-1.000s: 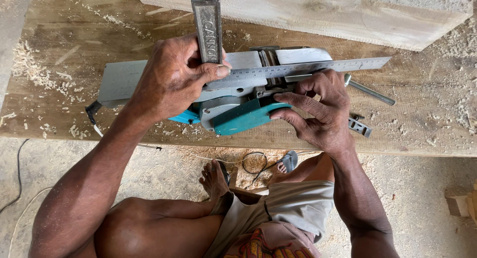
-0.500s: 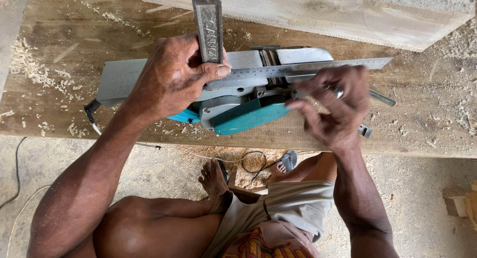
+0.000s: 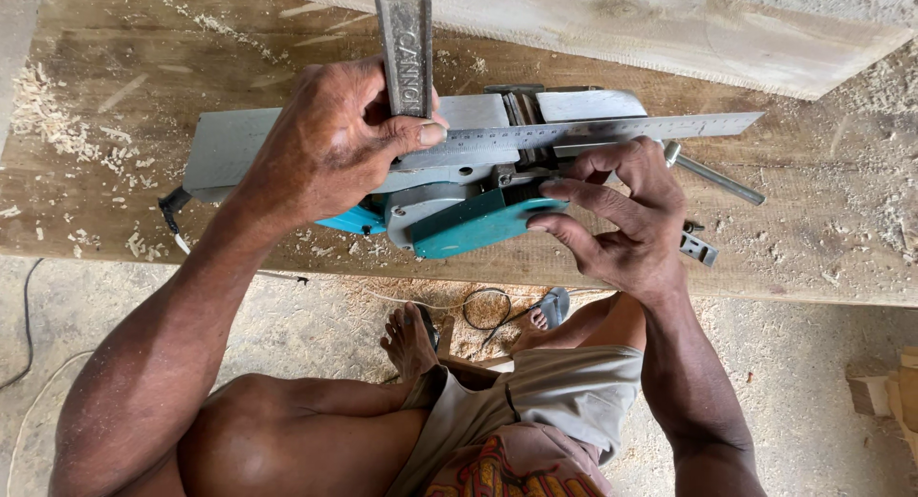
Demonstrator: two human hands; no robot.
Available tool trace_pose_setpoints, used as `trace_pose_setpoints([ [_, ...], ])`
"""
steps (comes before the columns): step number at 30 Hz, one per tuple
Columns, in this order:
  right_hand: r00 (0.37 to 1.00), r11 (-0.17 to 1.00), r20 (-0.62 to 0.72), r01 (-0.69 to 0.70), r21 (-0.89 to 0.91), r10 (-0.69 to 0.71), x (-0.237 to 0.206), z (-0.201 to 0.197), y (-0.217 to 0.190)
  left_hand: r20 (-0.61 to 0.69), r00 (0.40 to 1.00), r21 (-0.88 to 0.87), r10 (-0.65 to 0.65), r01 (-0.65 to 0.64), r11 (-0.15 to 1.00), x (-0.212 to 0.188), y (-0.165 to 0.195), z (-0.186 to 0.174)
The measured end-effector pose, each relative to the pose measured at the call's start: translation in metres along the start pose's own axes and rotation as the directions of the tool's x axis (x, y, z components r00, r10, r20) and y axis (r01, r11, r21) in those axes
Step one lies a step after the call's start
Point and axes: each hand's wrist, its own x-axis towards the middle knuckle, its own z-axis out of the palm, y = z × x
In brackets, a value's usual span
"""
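Step in hand, by look: checking planer sole with square. Electric planer [image 3: 449,186] upside down on plank [image 3: 115,200]. Left hand [image 3: 330,138] clenched on square [image 3: 478,133], steel blade lying across sole. Right hand [image 3: 612,215] loose, fingers spread, tips touching teal housing. Next likely needs square kept flat, planer steady.

Teal body on the grey-soled planer [image 3: 469,215], silver steel ruler [image 3: 612,132], pale brown wooden table [image 3: 794,239], beige shorts [image 3: 555,406].
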Motion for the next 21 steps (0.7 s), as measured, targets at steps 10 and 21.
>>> trace_pose_setpoints([
  [10,0.998,1.000,0.062,-0.014,0.025,0.013,0.009,-0.004,-0.006,0.004,1.000,0.041,0.001,-0.001,0.999,0.001,0.003,-0.001],
  [21,0.997,1.000,0.082,-0.005,0.020,0.003,0.012,-0.010,-0.013,0.001,1.000,0.017,0.029,-0.029,0.999,-0.004,0.008,-0.003],
])
